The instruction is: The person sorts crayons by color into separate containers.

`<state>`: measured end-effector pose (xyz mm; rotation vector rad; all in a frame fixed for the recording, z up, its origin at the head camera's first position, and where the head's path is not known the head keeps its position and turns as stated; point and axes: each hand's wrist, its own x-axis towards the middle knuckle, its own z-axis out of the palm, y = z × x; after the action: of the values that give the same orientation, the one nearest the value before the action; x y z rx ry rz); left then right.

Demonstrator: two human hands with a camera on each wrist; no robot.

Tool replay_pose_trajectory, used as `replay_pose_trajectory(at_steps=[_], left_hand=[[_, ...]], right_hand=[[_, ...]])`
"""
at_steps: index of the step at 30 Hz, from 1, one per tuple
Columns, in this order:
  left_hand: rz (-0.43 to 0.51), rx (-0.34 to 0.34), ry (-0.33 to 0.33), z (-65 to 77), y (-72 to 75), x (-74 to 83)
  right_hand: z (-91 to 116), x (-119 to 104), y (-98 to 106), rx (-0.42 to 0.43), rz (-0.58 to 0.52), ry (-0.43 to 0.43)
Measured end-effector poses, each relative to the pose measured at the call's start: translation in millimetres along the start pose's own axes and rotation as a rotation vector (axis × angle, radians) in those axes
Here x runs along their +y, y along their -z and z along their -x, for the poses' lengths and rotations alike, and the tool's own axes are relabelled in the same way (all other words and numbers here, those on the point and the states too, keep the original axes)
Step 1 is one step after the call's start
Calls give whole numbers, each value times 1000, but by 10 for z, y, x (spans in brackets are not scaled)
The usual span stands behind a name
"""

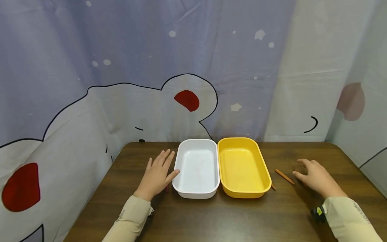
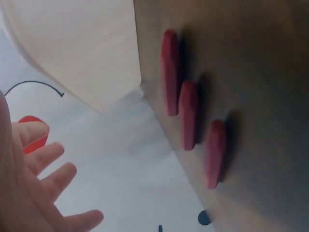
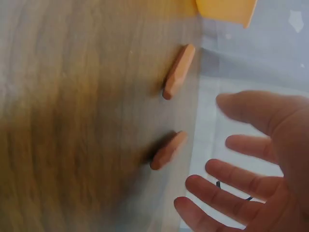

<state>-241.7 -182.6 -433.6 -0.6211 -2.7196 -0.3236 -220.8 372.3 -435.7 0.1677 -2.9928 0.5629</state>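
Observation:
My left hand (image 1: pixel 155 176) hovers open, palm down, left of the white tray (image 1: pixel 196 195), thumb overlapping its rim in the head view. Below it, three short faceted red sticks (image 2: pixel 188 116) lie on the table, mostly hidden by the hand in the head view. My right hand (image 1: pixel 317 178) is spread over the table on the far right, holding nothing. An orange stick (image 1: pixel 285 176) lies just left of its thumb, and a second orange stick (image 1: pixel 273 186) shows partly beside the yellow tray (image 1: pixel 244 194). In the right wrist view, two faceted orange sticks (image 3: pixel 179 72) lie in front of the fingers.
The white and yellow trays stand side by side at the back middle of the brown wooden table (image 1: pixel 235 222). A patterned curtain (image 1: pixel 242 84) hangs right behind the table's back edge and along both sides. A dark band (image 1: pixel 318 213) sits on the right wrist.

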Motion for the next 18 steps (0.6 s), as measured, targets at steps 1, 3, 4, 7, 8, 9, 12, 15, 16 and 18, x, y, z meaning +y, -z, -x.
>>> replay_pose_trajectory(at_steps=[1, 3, 4, 7, 8, 9, 12, 15, 16, 18], left_hand=[[2, -7, -5, 22, -13, 12], [4, -20, -17, 58, -31, 35], [7, -24, -23, 74, -38, 46], [7, -41, -26, 112, -53, 78], [5, -47, -24, 123, -60, 86], [4, -53, -21, 132, -66, 94], [1, -82, -6, 162, -85, 109], [18, -114, 7, 189, -98, 120], [25, -124, 12, 197, -101, 124], [39, -142, 15, 208, -106, 132]], right_hand=[[2, 1, -7, 2, -2, -1], [5, -4, -12, -3, -10, -13], [4, -5, -19, -5, -11, -20], [-7, -10, -34, -22, -28, -48], [-12, -11, -39, -27, -34, -58], [-17, -13, -43, -34, -42, -70], [-32, -6, -62, -51, -60, -108], [-46, -3, -75, -54, -71, -140], [-52, -1, -78, -52, -73, -149], [-62, -5, -81, -44, -76, -161]])
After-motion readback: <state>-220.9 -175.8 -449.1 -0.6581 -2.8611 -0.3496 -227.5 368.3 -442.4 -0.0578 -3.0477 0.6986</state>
